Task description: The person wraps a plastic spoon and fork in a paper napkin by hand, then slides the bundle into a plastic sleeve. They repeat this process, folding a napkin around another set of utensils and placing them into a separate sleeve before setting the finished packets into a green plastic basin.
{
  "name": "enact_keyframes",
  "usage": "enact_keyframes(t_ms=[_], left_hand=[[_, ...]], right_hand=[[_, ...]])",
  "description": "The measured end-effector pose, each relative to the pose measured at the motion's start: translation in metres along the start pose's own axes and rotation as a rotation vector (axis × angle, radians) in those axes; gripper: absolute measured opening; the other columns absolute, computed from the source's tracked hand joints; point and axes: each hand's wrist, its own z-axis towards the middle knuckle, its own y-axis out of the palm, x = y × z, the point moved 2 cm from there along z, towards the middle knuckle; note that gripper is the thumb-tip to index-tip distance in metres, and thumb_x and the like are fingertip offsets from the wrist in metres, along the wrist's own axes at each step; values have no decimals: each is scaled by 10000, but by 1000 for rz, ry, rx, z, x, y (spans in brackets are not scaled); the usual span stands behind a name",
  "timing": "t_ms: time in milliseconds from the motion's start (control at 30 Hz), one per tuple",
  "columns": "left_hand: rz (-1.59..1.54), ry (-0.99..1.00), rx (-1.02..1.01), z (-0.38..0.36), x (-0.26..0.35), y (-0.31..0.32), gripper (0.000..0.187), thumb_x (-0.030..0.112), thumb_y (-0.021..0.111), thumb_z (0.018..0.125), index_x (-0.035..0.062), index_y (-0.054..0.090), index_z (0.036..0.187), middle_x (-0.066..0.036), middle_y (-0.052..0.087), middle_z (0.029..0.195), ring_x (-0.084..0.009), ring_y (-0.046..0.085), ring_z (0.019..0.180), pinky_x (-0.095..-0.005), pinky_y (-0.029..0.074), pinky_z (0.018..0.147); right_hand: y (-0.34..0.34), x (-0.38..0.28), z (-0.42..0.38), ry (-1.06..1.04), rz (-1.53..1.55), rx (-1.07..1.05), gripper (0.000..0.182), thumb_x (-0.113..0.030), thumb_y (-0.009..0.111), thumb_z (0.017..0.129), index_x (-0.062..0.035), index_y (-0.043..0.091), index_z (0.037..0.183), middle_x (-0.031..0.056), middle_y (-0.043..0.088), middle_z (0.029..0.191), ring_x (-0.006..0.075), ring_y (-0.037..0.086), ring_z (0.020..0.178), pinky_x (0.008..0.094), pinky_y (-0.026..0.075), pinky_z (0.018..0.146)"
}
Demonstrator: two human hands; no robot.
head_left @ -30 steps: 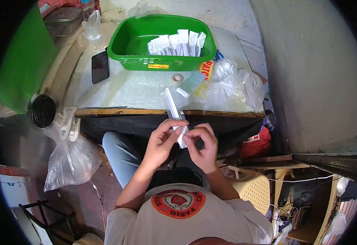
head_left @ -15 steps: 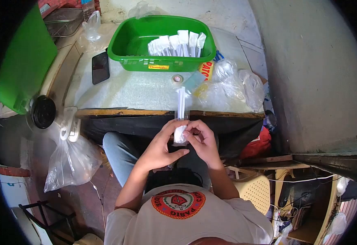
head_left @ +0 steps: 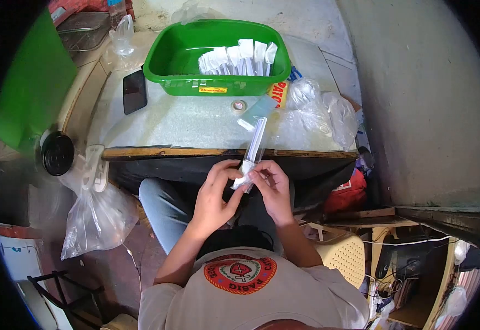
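Observation:
A slim clear plastic sleeve point(head_left: 256, 140) holds long white pieces, with a crumpled white tissue-like wad point(head_left: 243, 175) at its near end. This packet slants up and right, its far tip over the table edge. My right hand point(head_left: 273, 190) pinches the near end between thumb and fingers. On the other side, my left hand point(head_left: 213, 192) curls its fingers and thumb around the same white end. Similar white-topped packets point(head_left: 245, 52) stand in a row inside a green basin point(head_left: 179, 85) at the back of the table.
A roll of tape point(head_left: 239, 105), a translucent bluish sheet point(head_left: 256, 111) and clear plastic bags point(head_left: 306, 113) lie on the table point(head_left: 168, 124). A black phone point(head_left: 135, 92) rests at left. A plastic bag point(head_left: 100, 220) hangs off the table's left side.
The packet has tilted from nearly upright to leaning right. My left fingers have shifted down its near end, and the white wad looks twisted to the left.

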Motion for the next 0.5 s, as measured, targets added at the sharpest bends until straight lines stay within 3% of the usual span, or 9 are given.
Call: enact_keyframes(t_ms=[133, 200, 300, 500], left_hand=[[80, 79, 59, -3, -2, 1, 208, -11, 702, 800, 8, 591, 974, -165, 618, 1148, -276, 651, 956, -317, 516, 763], [21, 13, 143, -3, -3, 2, 134, 1, 686, 814, 18, 599, 913, -132, 635, 1002, -303, 644, 892, -369, 515, 772], [-120, -139, 153, -5, -10, 5, 114, -18, 665, 822, 3, 580, 894, -116, 615, 903, -269, 591, 758, -355, 483, 716], [-15, -57, 193, -3, -12, 7, 124, -30, 655, 830, 3, 548, 885, -102, 594, 830, -244, 505, 655, -344, 423, 664]], right_hand=[[2, -2, 0, -34, -12, 2, 104, -15, 644, 931, -16, 562, 994, 7, 601, 959, 52, 578, 890, 211, 475, 798], [2, -2, 0, -22, -29, 10, 100, -21, 647, 931, -15, 567, 990, 3, 603, 947, 49, 576, 886, 211, 472, 790], [1, -1, 0, -34, -92, 14, 91, -20, 645, 932, -14, 571, 985, 1, 605, 938, 46, 575, 878, 209, 469, 779], [4, -1, -1, -28, -99, 29, 85, -21, 642, 935, -10, 576, 986, 3, 606, 941, 48, 575, 871, 210, 468, 776]])
